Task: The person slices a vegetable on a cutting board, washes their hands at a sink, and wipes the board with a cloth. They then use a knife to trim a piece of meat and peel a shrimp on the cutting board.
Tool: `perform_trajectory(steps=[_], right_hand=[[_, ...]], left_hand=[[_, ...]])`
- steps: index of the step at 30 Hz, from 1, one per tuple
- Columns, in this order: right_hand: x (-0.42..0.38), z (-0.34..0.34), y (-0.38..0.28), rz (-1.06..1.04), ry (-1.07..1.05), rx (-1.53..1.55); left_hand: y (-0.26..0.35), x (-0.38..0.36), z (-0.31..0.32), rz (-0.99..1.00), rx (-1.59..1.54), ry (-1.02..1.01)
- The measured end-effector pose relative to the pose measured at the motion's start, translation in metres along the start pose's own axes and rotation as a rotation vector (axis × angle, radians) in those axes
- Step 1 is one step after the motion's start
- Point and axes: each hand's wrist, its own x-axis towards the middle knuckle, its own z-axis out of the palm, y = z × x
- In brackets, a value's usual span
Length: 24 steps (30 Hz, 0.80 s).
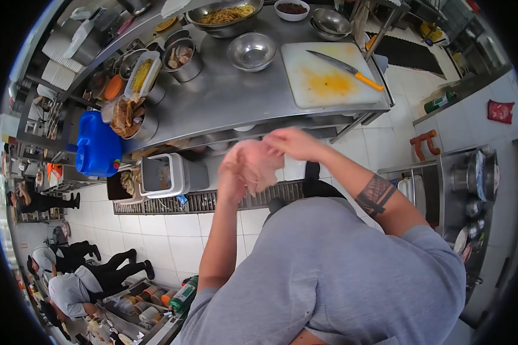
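A thin, see-through pinkish piece of plastic (262, 167) is between my hands, in front of the table's near edge. Whether it is a bag or a glove I cannot make out. My left hand (231, 175) is at its left side, its fingers partly covered by the plastic and blurred. At the upper right my right hand (285, 144) pinches the plastic with closed fingers. Beyond them, on the steel table (230, 103), lies a white cutting board (299, 63) with yellow stains. A knife (351, 70) with a yellow handle rests across it.
An empty steel bowl (251, 52) stands left of the board, near a bowl of fries-like strips (227, 14). Pots with meat (181, 56), a blue jug (98, 144) and a grey bin (178, 174) are at left. A floor grate (149, 207) runs below. Several people stand far left.
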Motion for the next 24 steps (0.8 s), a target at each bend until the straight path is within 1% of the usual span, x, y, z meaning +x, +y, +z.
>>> perform_trajectory(steps=[1,3,4,5,6,7,8,9,10,11,12,13,14,15,16,17,18,19,20,22,23,24], right_hand=[[-0.005,-0.028,0.003,-0.032,0.09,-0.127],[-0.01,-0.087,0.035,0.024,0.222,-0.108],[-0.015,-0.116,0.049,0.091,0.299,0.006],[-0.02,-0.143,0.061,0.157,0.374,0.121],[-0.026,-0.166,0.069,0.157,0.457,0.185],[-0.031,-0.19,0.074,0.155,0.54,0.247],[-0.031,-0.218,0.091,0.162,0.535,0.251],[-0.03,-0.244,0.114,0.073,0.657,0.063],[-0.026,-0.264,0.13,-0.015,0.776,-0.129],[-0.02,-0.284,0.133,-0.001,0.776,-0.129],[-0.016,-0.304,0.133,-0.041,0.833,-0.408],[-0.012,-0.321,0.139,-0.079,0.875,-0.687],[-0.004,-0.336,0.146,-0.058,0.871,-0.686],[0.007,-0.352,0.154,-0.088,0.854,-0.828],[0.017,-0.364,0.159,-0.12,0.827,-0.968],[0.024,-0.371,0.164,-0.103,0.809,-0.963],[0.034,-0.376,0.161,-0.026,0.783,-0.994],[0.043,-0.382,0.158,0.042,0.755,-1.024],[0.05,-0.387,0.154,0.039,0.734,-1.02],[0.057,-0.391,0.152,0.094,0.661,-1.049],[0.057,-0.39,0.152,0.095,0.653,-1.04],[0.055,-0.392,0.151,0.104,0.607,-1.075]], left_hand=[[0.007,0.008,-0.008,0.065,0.019,0.047],[0.024,0.024,-0.013,0.186,0.016,0.116],[0.036,0.032,-0.01,0.242,-0.005,0.139],[0.045,0.047,-0.012,0.254,0.068,0.099],[0.052,0.066,-0.012,0.248,0.072,0.11],[0.059,0.088,-0.01,0.308,0.431,0.117],[0.063,0.113,-0.006,0.36,0.792,0.116],[0.06,0.144,-0.003,0.312,0.919,0.151],[0.043,0.184,-0.021,0.302,0.919,0.147],[0.015,0.227,-0.054,0.334,1.184,0.115],[-0.006,0.259,-0.069,0.359,1.448,0.074],[-0.017,0.28,-0.063,0.336,1.446,0.063],[-0.028,0.302,-0.058,0.435,1.642,0.089],[-0.038,0.324,-0.051,0.54,1.834,0.115],[-0.046,0.344,-0.037,0.521,1.831,0.106],[-0.057,0.359,-0.024,0.567,1.709,0.022],[-0.067,0.368,-0.012,0.612,1.586,-0.047],[-0.075,0.371,0.0,0.643,1.562,0.002],[-0.084,0.366,0.011,0.626,1.568,0.017],[-0.096,0.344,0.033,0.55,1.561,-0.205],[-0.099,0.328,0.039,0.538,1.568,-0.204],[-0.103,0.311,0.043,0.526,1.497,-0.197]])
